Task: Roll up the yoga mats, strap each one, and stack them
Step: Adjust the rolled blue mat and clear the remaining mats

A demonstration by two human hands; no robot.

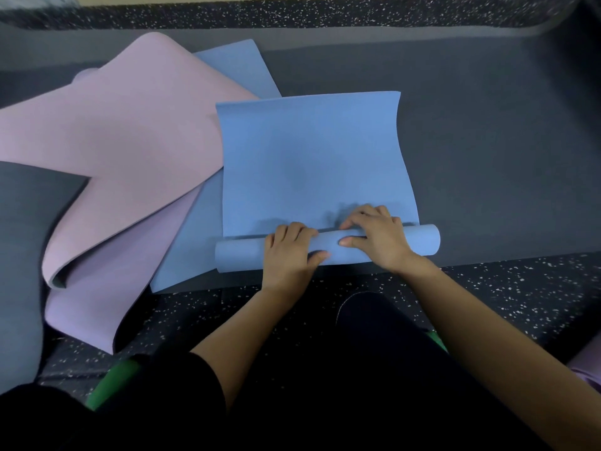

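A blue yoga mat (312,157) lies in front of me, its near end wound into a thin roll (419,240). My left hand (287,252) grips the roll left of its middle, fingers curled over the top and thumb on the near side. My right hand (377,237) grips it right of the middle in the same way. A pink mat (130,135) lies loosely folded to the left. A second blue mat (185,252) lies flat under both of them.
A dark grey mat (487,141) covers the floor under the blue mat and to the right. Another dark grey mat (22,242) curls up at the far left. Speckled black flooring (520,288) runs along the near edge. My dark-clothed knee (367,317) is close to the roll.
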